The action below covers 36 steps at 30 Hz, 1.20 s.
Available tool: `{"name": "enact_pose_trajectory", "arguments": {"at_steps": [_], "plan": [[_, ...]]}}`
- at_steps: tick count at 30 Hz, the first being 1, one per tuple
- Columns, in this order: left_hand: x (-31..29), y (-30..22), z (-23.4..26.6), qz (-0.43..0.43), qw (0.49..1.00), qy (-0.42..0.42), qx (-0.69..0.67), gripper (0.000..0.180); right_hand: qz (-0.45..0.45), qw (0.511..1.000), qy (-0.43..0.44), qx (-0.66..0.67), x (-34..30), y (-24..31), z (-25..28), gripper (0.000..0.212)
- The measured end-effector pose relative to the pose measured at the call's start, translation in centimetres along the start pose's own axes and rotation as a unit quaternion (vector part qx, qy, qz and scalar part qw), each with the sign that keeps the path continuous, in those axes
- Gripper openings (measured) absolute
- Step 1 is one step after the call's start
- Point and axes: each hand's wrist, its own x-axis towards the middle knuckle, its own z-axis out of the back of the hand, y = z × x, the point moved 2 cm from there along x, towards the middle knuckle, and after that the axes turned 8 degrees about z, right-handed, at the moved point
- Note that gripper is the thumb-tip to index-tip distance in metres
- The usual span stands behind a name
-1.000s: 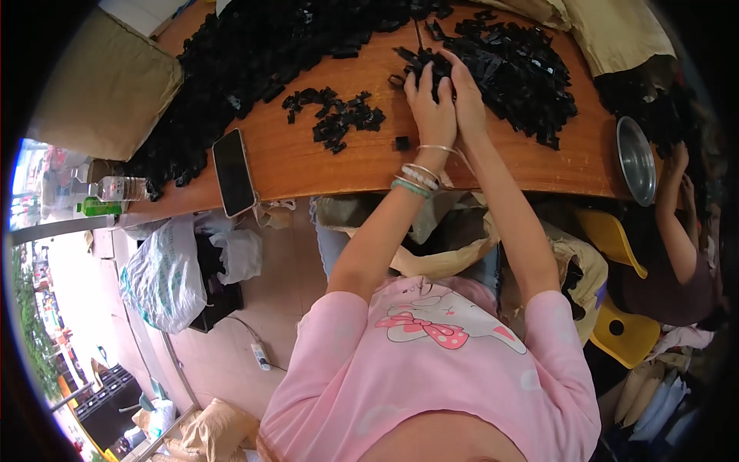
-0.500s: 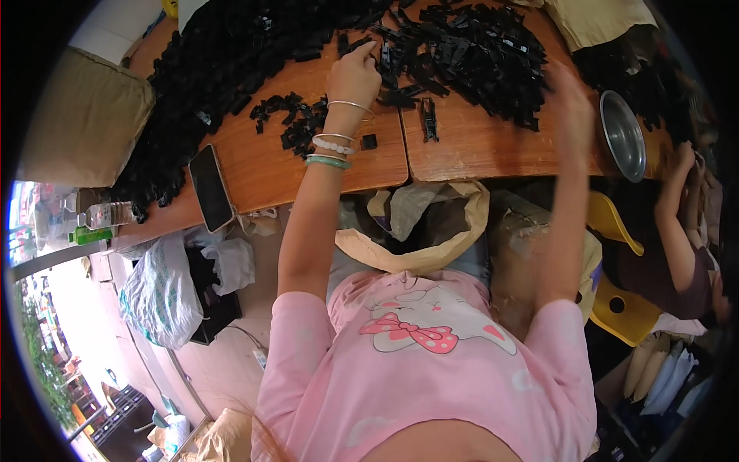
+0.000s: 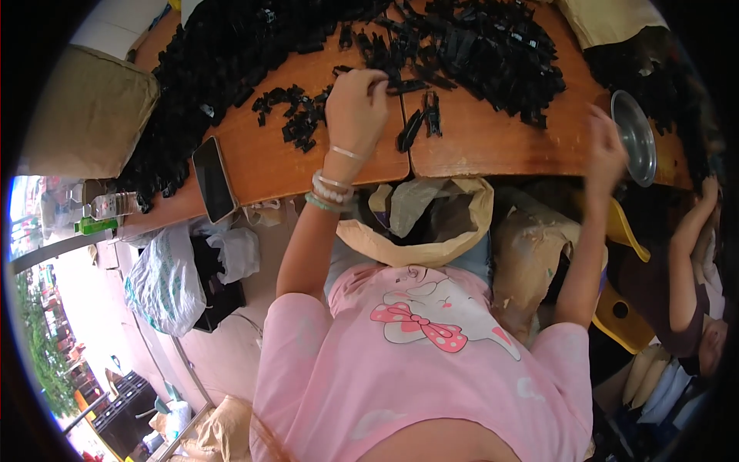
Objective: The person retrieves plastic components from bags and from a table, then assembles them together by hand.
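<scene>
**Hands at work over a table of black clips**

A long orange-brown wooden table carries heaps of small black plastic clips. A black smartphone lies near its front edge. The left hand, fingers curled, pinches a black clip beside the heap. The right hand, blurred, hangs by a round steel bowl; its grip cannot be made out.

Orange-brown wooden table — heaped with small black plastic parts along the far edge and left side, a looser cluster mid-table. Dark phone near the front left edge — metal bowl at the right end.
</scene>
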Motion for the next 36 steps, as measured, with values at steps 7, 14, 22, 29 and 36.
{"name": "enact_pose_trajectory", "arguments": {"at_steps": [7, 14, 22, 29, 36], "plan": [[-5.9, 2.5, 1.3, 0.136, 0.986, 0.079, -0.051, 0.024, 0.156, 0.951, 0.265, -0.004, -3.6, 5.2, -14.3, 0.027], [-8.0, 3.6, 1.2, 0.049, 0.992, 0.114, 0.013, 0.033, 0.157, 0.957, 0.235, -0.067, -3.3, 4.9, -17.7, 0.027], [-7.9, 6.9, 5.6, 0.104, 0.979, -0.11, 0.134, 0.022, 0.092, 0.96, 0.236, -0.12, -3.6, 6.0, -17.6, 0.031], [-8.1, 6.3, 5.0, 0.144, 0.989, 0.012, 0.037, 0.018, 0.131, 0.959, 0.248, -0.047, -4.8, 5.2, -16.6, 0.039], [-7.6, 2.1, 1.3, 0.062, 0.992, 0.018, -0.109, 0.02, 0.213, 0.955, 0.168, -0.118, -4.9, 5.5, -17.0, 0.033]]}}
